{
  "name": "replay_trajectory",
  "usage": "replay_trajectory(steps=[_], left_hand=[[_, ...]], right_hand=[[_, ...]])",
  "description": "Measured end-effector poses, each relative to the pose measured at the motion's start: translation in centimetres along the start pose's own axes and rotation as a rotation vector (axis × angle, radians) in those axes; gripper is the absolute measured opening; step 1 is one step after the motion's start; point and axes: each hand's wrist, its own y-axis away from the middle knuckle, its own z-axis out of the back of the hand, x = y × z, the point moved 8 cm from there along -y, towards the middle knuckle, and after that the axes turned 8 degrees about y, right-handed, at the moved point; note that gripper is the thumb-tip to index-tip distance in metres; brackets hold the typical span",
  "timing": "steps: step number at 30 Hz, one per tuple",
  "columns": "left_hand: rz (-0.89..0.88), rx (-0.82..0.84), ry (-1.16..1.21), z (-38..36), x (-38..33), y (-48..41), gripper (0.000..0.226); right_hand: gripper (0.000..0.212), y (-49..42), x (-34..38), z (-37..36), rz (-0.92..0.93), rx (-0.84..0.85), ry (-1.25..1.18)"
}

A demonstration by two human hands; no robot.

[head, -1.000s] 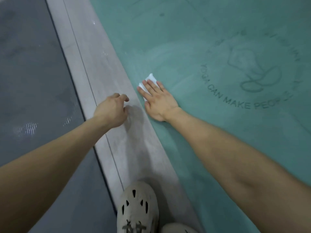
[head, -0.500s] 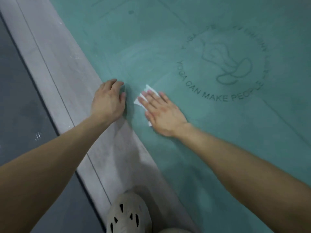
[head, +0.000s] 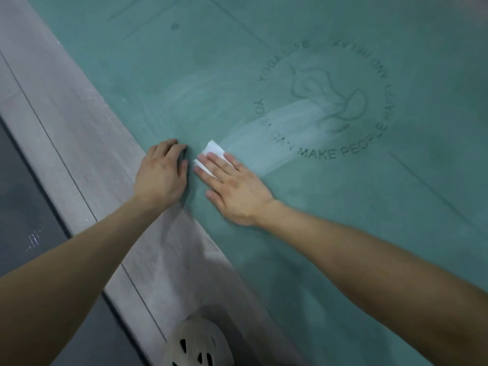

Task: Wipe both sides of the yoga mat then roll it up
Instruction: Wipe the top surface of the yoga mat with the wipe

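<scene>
Yoga mat (head: 369,194) lies flat on the floor (head: 92,143), its edge beside a shoe (head: 198,344). Left hand (head: 161,175) braces that edge, holding nothing, likely to stop sliding; right hand (head: 235,188), fingers straight, presses a white wipe (head: 215,148) near the printed logo (head: 324,101).

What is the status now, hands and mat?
Right hand flat, pressing white wipe on teal mat. Left hand rests at mat edge. Nothing in the way.
</scene>
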Motion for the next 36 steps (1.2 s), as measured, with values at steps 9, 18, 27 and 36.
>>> replay_trajectory(steps=[9,18,27,36], left_hand=[[0.021,0.077,0.026,0.0,0.1,-0.1,0.047],[0.026,0.068,0.020,0.1,-0.3,-0.2,0.042],[0.028,0.151,-0.082,-0.1,-1.1,-1.0,0.041],[-0.196,0.090,-0.072,-0.6,-6.1,0.1,0.036]], right_hand=[[0.069,3.4,-22.3,1.3,-0.795,0.013,-0.041],[0.058,0.7,-9.3,0.3,-0.264,-0.038,-0.013],[0.067,5.5,-4.5,0.5,-0.289,0.017,-0.045],[0.068,13.6,-25.1,0.9,-0.914,0.110,-0.015]])
